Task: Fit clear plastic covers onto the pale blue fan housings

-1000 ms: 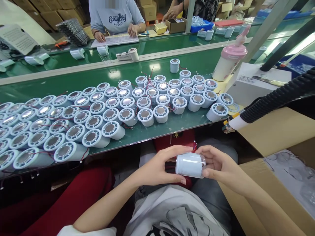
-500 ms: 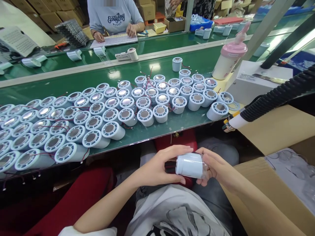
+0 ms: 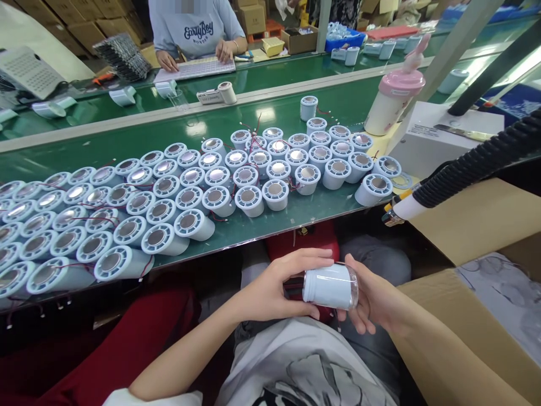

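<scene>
1. Your left hand [image 3: 274, 286] grips a light-blue cylinder [image 3: 327, 286], fingers along its far side and thumb along the near, parted about as wide as the body.
2. Your right hand [image 3: 376, 293] cups the cylinder's clear end [image 3: 354, 287], fingers loosely parted and partly hidden behind it; whether they bear on the piece cannot be told.
3. The cylinder lies on its side between your two hands, above your lap [image 3: 367, 338].
4. Just beyond the grip runs the near edge of the green bench [image 3: 249, 228], open air separating it from your fingertips.
5. Beyond and left of the grip, blue cylinders [image 3: 275, 194] stand in tight rows, metallic discs facing up, the front ones near that edge.
6. Right of the grip, a cardboard box [image 3: 443, 299] crowds the space beside your right forearm.
7. Beyond your right hand hangs a ribbed black hose [image 3: 477, 160], its metal tip [image 3: 393, 217] over the bench edge, apart from your knuckles.
</scene>
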The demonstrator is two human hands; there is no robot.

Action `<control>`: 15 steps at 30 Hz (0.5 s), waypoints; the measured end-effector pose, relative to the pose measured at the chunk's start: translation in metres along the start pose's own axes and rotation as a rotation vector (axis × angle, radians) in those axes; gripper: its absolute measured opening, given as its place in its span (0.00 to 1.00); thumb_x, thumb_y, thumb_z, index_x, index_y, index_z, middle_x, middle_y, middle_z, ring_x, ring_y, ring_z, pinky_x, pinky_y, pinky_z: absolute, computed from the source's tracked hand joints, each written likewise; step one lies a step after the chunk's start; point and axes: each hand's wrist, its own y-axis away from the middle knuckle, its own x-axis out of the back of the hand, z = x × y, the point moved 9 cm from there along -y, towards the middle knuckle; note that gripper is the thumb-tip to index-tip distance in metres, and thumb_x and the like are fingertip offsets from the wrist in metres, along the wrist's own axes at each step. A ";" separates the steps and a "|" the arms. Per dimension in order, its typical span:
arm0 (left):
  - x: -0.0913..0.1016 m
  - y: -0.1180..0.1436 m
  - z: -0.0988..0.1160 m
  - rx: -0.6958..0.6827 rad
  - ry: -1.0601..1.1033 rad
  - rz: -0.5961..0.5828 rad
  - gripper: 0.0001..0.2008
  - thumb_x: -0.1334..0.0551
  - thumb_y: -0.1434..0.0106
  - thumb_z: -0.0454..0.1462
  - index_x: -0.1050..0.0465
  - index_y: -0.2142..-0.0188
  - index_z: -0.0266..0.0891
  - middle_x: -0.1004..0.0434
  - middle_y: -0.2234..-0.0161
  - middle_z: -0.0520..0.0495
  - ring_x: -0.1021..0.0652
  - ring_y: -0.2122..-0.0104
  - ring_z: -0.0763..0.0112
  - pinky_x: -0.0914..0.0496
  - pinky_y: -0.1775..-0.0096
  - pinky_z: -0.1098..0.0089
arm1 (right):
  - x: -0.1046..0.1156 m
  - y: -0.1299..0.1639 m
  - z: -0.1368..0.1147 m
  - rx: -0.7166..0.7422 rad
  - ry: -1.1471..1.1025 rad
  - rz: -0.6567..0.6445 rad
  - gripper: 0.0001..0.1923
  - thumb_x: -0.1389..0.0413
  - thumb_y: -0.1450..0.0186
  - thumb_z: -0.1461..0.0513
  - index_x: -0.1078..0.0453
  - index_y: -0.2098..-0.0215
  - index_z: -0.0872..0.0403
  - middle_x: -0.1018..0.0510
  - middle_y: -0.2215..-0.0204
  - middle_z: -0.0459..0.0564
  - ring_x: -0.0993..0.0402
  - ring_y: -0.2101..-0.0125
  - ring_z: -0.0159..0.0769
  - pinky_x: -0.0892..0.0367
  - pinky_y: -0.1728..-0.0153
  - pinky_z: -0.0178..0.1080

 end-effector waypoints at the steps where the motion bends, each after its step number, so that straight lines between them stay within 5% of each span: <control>1: 0.000 0.000 0.001 0.000 0.000 0.002 0.33 0.28 0.49 0.33 0.32 0.44 0.51 0.34 0.41 0.43 0.32 0.42 0.56 0.35 0.43 0.58 | -0.002 0.000 0.001 -0.019 -0.007 -0.012 0.39 0.66 0.32 0.40 0.30 0.76 0.59 0.26 0.84 0.51 0.33 0.90 0.24 0.43 0.92 0.22; 5: -0.002 0.001 0.000 0.093 0.047 0.015 0.30 0.30 0.47 0.34 0.33 0.45 0.48 0.33 0.44 0.43 0.30 0.44 0.60 0.30 0.48 0.64 | -0.002 0.000 0.007 -0.020 0.053 -0.035 0.43 0.72 0.33 0.38 0.30 0.74 0.59 0.29 0.86 0.50 0.35 0.91 0.25 0.47 0.93 0.22; 8: -0.003 0.003 -0.006 0.228 0.135 0.042 0.30 0.31 0.45 0.35 0.36 0.43 0.45 0.33 0.45 0.42 0.27 0.48 0.61 0.28 0.50 0.65 | 0.008 0.007 -0.016 0.356 0.308 0.069 0.39 0.64 0.35 0.36 0.31 0.53 0.57 0.21 0.70 0.57 0.23 0.79 0.36 0.32 0.86 0.30; 10: -0.004 0.005 -0.009 0.300 0.199 0.047 0.31 0.31 0.44 0.36 0.38 0.42 0.44 0.32 0.46 0.41 0.26 0.51 0.62 0.27 0.52 0.64 | 0.010 0.026 -0.036 0.691 0.528 0.174 0.35 0.47 0.38 0.41 0.42 0.40 0.51 0.28 0.47 0.61 0.23 0.57 0.46 0.24 0.64 0.41; 12: -0.005 0.005 -0.012 0.343 0.240 0.040 0.32 0.32 0.43 0.38 0.39 0.41 0.45 0.32 0.47 0.41 0.25 0.52 0.61 0.26 0.54 0.63 | 0.002 0.048 -0.048 0.960 0.785 0.248 0.33 0.38 0.38 0.56 0.44 0.38 0.41 0.41 0.36 0.53 0.38 0.41 0.47 0.35 0.44 0.48; 15: -0.009 0.006 -0.016 0.381 0.270 -0.013 0.35 0.31 0.44 0.41 0.42 0.39 0.46 0.29 0.49 0.42 0.23 0.56 0.60 0.26 0.57 0.62 | -0.008 0.063 -0.050 1.113 1.026 0.289 0.29 0.42 0.36 0.69 0.37 0.42 0.37 0.38 0.37 0.46 0.41 0.39 0.43 0.40 0.40 0.46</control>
